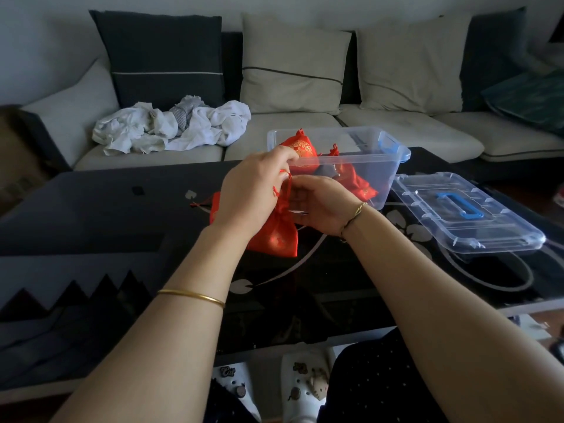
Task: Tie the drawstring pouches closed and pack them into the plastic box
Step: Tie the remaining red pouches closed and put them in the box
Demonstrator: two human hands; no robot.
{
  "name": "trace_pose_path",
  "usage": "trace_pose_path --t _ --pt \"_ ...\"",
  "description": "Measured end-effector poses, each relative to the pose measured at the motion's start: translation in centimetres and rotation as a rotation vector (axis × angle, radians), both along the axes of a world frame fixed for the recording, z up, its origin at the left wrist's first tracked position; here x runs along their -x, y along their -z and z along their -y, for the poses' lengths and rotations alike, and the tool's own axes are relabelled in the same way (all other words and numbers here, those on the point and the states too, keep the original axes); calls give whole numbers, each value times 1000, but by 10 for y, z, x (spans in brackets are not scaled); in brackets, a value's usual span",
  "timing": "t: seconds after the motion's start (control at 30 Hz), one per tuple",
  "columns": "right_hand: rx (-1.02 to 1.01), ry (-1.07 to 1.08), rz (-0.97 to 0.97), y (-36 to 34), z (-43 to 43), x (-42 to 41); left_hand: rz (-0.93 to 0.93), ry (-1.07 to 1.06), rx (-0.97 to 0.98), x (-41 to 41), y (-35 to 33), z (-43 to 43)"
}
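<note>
Head camera looks down over a long grey and beige fabric sofa (305, 129) and, in front of it, a black glass coffee table with a pale leaf pattern (106, 215). A crumpled pile of white clothes (171, 129) lies on the sofa's left seat.

At the table's far edge, right of the middle, stands a clear plastic box with blue latches (381, 178), open at the top. Just beside it, at the right edge, lies a clear plastic lid with a blue handle (503, 227), flat on the glass. Inside the box sit two red pouches: one with gold print (300, 148) against the near left wall, another (360, 184) low at the right.

Near the table's middle, just in front of the box, both hands hold a red satin drawstring pouch with gold print (277, 236), its body hanging towards the glass. The left hand (253, 196) pinches the thin red drawstring (287, 184) at the top. The right hand (326, 203) has its fingers curled at the pouch's gathered neck, gripping it. One more red pouch (215, 209) lies on the table, partly hidden behind the left hand.
</note>
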State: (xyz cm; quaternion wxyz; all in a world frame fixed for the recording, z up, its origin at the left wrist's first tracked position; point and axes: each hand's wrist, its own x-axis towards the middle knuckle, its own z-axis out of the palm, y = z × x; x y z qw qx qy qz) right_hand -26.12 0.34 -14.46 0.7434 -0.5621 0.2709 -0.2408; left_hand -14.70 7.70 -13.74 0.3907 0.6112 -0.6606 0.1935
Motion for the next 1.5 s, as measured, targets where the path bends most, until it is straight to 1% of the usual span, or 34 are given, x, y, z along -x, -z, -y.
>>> trace_pose_path --t 0.1,0.2,0.3,0.4,0.5,0.57,0.67,0.77,0.83,0.87,0.93,1.0,1.03,1.1,1.17,1.2,1.27,1.33,1.43,1.5 --pt "-36 -49 -3 -1 -1 1 -3 -11 40 -1 1 1" --pt "-29 -98 -19 0 -1 1 -49 -4 65 -2 1 1" --pt "40 3 -22 -1 1 1 -168 23 41 -4 1 0" --pt "166 121 -32 -2 3 4 -340 79 -53 -7 -1 -2" --pt "198 227 -17 -4 5 9 -389 46 -143 -9 -2 -4" --pt "125 295 23 -4 9 12 -331 -29 -214 -13 1 -5" --pt "-154 320 190 -1 16 15 -247 -161 -331 -21 7 -4" --pt "-434 277 371 1 17 19 -296 -229 -394 -20 8 -2" --pt "-532 263 448 2 18 19 -349 -255 -394 -20 5 -1" --pt "-550 286 441 3 18 20 -386 -265 -396 -19 3 0" --pt "-576 364 388 6 21 19 -498 -275 -386 -17 0 2" --pt "-618 425 347 11 23 18 -704 -231 -341 -11 -3 5" --pt "-632 441 330 13 23 16 -860 -165 -297 -7 -4 6" --pt "-637 453 287 16 23 12 -1188 55 -216 2 -7 8" --pt "-627 448 253 16 20 9 -1397 283 -191 5 -8 8" --pt "-612 444 248 15 19 8 -1448 341 -197 5 -7 7" --pt "-558 437 251 13 17 8 -1429 310 -244 4 -5 8" --pt "-439 435 254 9 16 8 -1304 216 -330 2 -2 8" --pt "-145 398 223 0 10 6 -1062 142 -475 0 1 5" --pt "44 363 178 -5 5 4 -935 122 -531 2 1 4"
